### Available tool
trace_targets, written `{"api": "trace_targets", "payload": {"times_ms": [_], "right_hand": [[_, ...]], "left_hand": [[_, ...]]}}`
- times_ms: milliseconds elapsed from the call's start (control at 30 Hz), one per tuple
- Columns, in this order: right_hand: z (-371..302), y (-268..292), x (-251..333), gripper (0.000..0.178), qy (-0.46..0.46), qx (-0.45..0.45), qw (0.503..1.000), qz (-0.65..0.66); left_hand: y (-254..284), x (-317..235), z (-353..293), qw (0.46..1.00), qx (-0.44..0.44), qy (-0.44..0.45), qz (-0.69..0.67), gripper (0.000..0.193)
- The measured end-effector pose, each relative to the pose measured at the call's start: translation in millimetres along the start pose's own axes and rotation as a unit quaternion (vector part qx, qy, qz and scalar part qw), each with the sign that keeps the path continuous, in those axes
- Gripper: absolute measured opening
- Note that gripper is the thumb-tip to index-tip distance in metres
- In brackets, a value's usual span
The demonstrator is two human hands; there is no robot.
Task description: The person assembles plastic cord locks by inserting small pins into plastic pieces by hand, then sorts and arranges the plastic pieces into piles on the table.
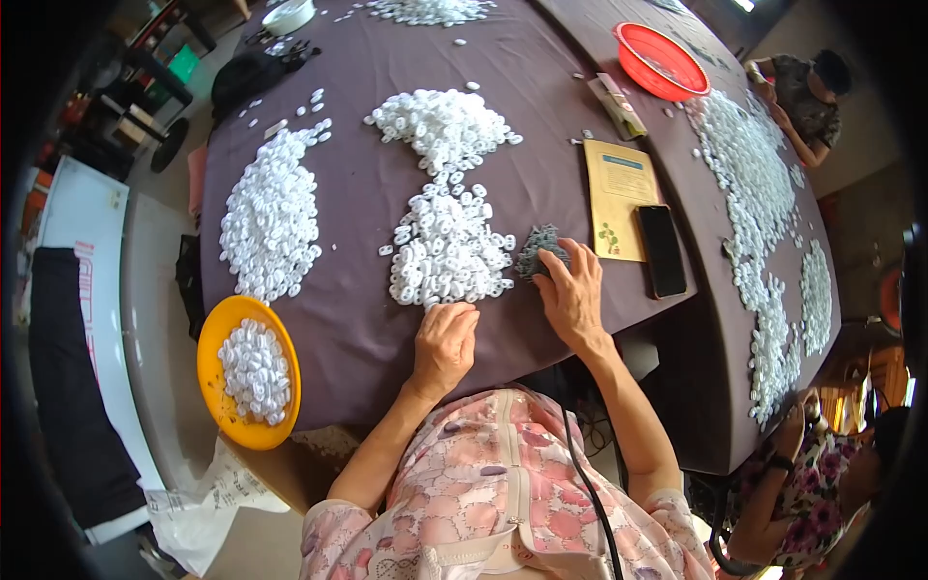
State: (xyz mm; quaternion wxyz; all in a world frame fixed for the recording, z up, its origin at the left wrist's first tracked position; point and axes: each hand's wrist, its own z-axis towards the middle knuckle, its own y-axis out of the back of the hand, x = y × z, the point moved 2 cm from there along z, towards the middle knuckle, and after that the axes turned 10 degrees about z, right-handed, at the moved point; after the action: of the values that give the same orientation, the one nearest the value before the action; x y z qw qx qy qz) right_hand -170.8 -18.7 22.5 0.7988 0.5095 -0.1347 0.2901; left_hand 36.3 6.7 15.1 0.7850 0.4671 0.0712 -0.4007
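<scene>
Two joined heaps of small white oval plastic pieces with holes (449, 246) lie in front of me on the table's dark cloth. At the near edge of the closer heap is my left hand (446, 340), its fingers curled together; whatever they pinch is hidden. My right hand (574, 302) reaches over a small pile of dark grey pieces (541, 249). Its thumb and fingers are bent but apart, with the fingertips at the pile's right side. The grey pieces are too small to make out singly.
Another white heap (271, 217) lies left, above an orange plate (205, 372) of white pieces. To the right are a yellow packet (619, 198), a black phone (661, 249), a red basket (623, 39) and a long white heap (744, 174). Two other people sit along the right side.
</scene>
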Motion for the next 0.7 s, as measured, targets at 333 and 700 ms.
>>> {"api": "trace_targets", "payload": {"times_ms": [333,700], "right_hand": [[11.5,-7.9,-17.9,0.026,0.029,-0.021,0.999,0.003],[-0.6,-0.7,-23.0,0.028,0.026,0.01,0.996,0.089]], "left_hand": [[19.8,10.9,5.0,0.999,-0.017,0.003,0.03,0.018],[10.0,28.1,19.1,0.981,0.028,-0.012,0.19,0.022]]}}
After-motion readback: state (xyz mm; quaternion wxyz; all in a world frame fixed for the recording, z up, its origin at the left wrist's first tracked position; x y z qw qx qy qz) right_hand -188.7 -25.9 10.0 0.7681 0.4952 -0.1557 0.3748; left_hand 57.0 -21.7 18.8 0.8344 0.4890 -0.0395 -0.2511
